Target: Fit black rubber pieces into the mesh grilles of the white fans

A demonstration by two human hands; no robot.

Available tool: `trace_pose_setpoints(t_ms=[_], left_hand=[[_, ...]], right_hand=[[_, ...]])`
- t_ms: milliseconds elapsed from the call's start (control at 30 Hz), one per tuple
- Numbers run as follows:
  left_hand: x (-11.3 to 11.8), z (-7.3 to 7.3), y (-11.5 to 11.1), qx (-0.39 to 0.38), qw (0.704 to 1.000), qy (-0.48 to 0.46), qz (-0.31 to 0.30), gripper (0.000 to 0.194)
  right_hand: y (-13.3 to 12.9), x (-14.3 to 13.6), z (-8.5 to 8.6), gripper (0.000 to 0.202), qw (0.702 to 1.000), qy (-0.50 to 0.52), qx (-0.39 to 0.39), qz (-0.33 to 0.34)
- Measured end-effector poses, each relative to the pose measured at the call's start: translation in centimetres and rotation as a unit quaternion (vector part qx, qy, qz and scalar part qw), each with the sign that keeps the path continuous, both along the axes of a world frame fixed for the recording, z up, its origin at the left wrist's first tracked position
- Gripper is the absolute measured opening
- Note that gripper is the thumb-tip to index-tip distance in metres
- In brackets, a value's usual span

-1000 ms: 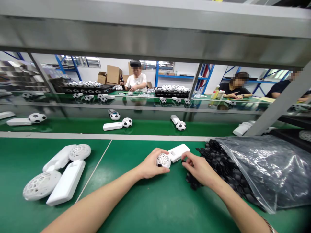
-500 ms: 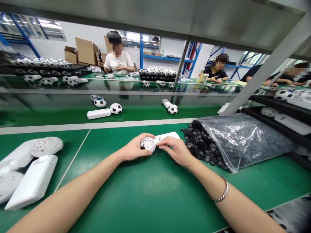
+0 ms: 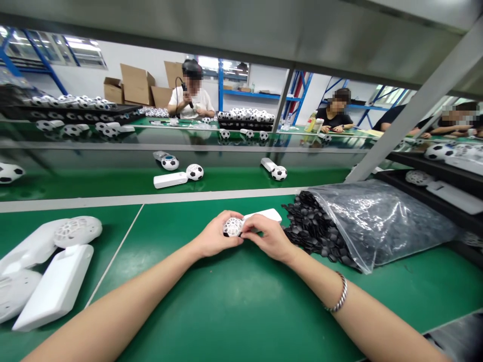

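Note:
My left hand (image 3: 217,236) is closed round the round head of a white handheld fan (image 3: 233,226), whose openwork grille has a football pattern. The fan's handle points right, partly behind my right hand (image 3: 270,237). The thumb and forefinger of that hand pinch together against the right side of the head; whatever is between them is hidden. A dark patch shows at the lower left of the grille. Just right of my right hand, small black pieces (image 3: 315,226) spill from a clear plastic bag (image 3: 392,221).
Several white fans (image 3: 55,286) lie at the left. Behind the bench edge, football-patterned fans (image 3: 195,172) lie on a green strip. Black trays (image 3: 468,201) are stacked at the right, by a slanted metal post (image 3: 400,115). Co-workers sit opposite, one holding a dark tool (image 3: 187,95).
The fans on the strip have shifted right, and another ball head has appeared at its left end. My right fingers have closed in on the fan head. A co-worker's tool has moved right.

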State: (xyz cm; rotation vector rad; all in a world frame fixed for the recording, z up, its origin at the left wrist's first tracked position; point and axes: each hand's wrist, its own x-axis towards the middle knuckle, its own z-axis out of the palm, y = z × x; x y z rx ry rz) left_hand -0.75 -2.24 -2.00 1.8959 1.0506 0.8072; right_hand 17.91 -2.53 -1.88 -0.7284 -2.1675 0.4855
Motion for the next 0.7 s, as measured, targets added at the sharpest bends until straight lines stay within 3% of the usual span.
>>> trace_pose_setpoints(t_ms=[133, 400, 700], left_hand=[[0.2, 0.1, -0.4, 0.016, 1.0, 0.001, 0.014, 0.044], [0.4, 0.2, -0.8, 0.057, 0.998, 0.026, 0.018, 0.042], [0.0, 0.0, -0.6, 0.067, 0.997, 0.026, 0.003, 0.038]], right_hand=[[0.6, 0.0, 0.2, 0.008, 0.999, -0.006, -0.042, -0.019], [2.0, 0.2, 0.8, 0.015, 0.996, -0.076, -0.055, 0.008], [2.3, 0.4, 0.3, 0.014, 0.995, -0.076, -0.069, 0.009]])
